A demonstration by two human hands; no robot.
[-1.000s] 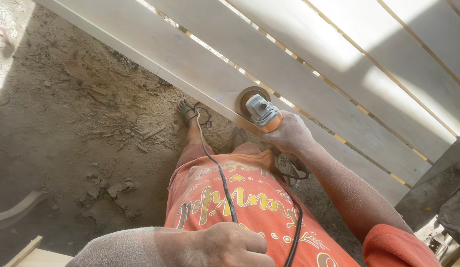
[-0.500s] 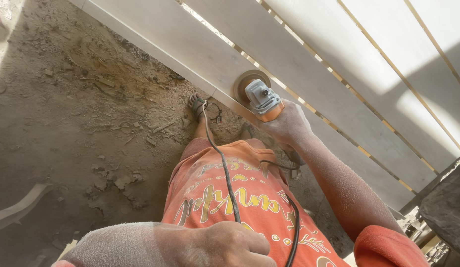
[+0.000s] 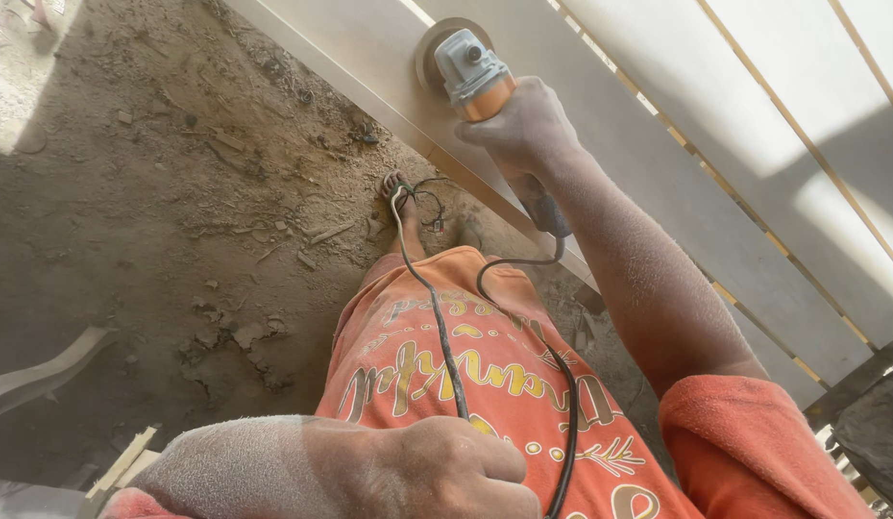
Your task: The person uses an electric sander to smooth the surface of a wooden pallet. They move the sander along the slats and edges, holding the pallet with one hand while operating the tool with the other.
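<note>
Left hand: my left hand [image 3: 446, 471] is closest to the lens, dusted pale with fine powder, fingers curled into a tight fist around the black power cord [image 3: 437, 327], low against my belly.
Cord: thin, rubbery, round; it runs from that fist up over my orange printed shirt [image 3: 446, 375] toward my foot, then loops back in a curve to the tool's tail.
Ground: packed brown dirt floor [image 3: 177, 211], lumpy, strewn with chips and splinters; my sandalled foot [image 3: 396, 187] stands on it just beside the board's edge.
Offcuts: pale, flat wood scraps [image 3: 52, 370] lie at the lower left, one curved like a ribbon.
Right arm: stretched out, skin gritty with dust, orange sleeve bunched at the shoulder.
Right hand: my right hand [image 3: 523, 125] is wrapped fully round the angle grinder [image 3: 475, 77], fingers closed on its orange body.
Grinder: grey metal head, round flat disc pressed face-down on the board, near its nearer edge.
Board: long, smooth, pale plank [image 3: 369, 48], matte and straight-edged.
Beyond: more planks [image 3: 734, 106] lie parallel, narrow bright gaps between them, sunlit patches across.
</note>
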